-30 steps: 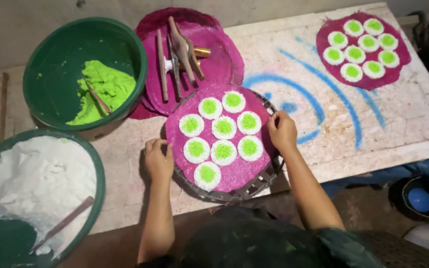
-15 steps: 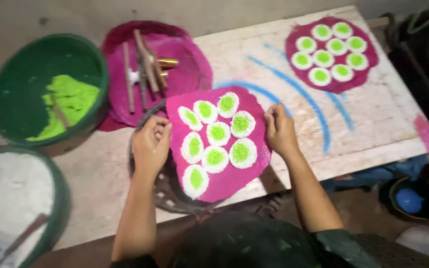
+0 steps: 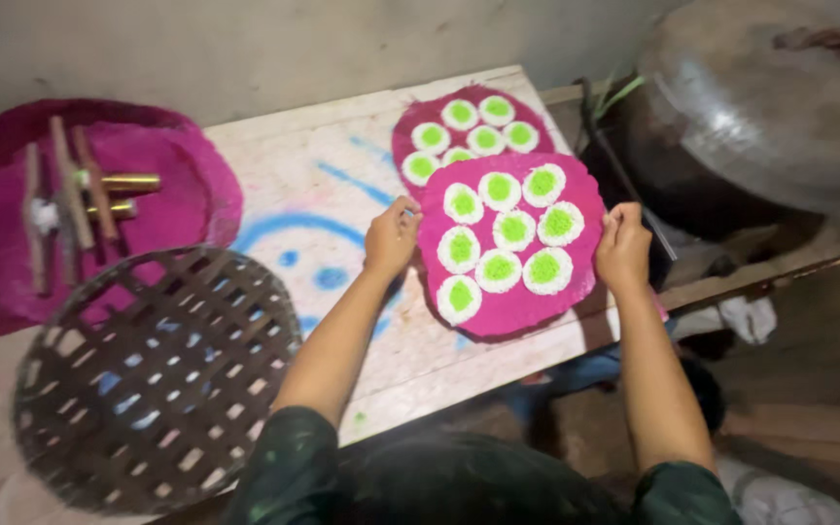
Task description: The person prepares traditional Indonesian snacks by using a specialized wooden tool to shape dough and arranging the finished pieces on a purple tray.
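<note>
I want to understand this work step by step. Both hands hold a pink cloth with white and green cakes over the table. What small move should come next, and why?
Probably lower the pink cloth flat onto the bare table. The left hand and right hand pinch its opposite edges, and its far edge overlaps the second cloth of cakes, so shifting it slightly nearer first would avoid covering those.

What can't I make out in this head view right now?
- Far pink sheet of green-centred cakes: near part covered by the held pink sheet.
- Left hand and right hand: fingers partly curled under that sheet's edge.
- Pink cloth pile: cut off at left edge.
- Woven basket tray: motion-blurred.
</note>
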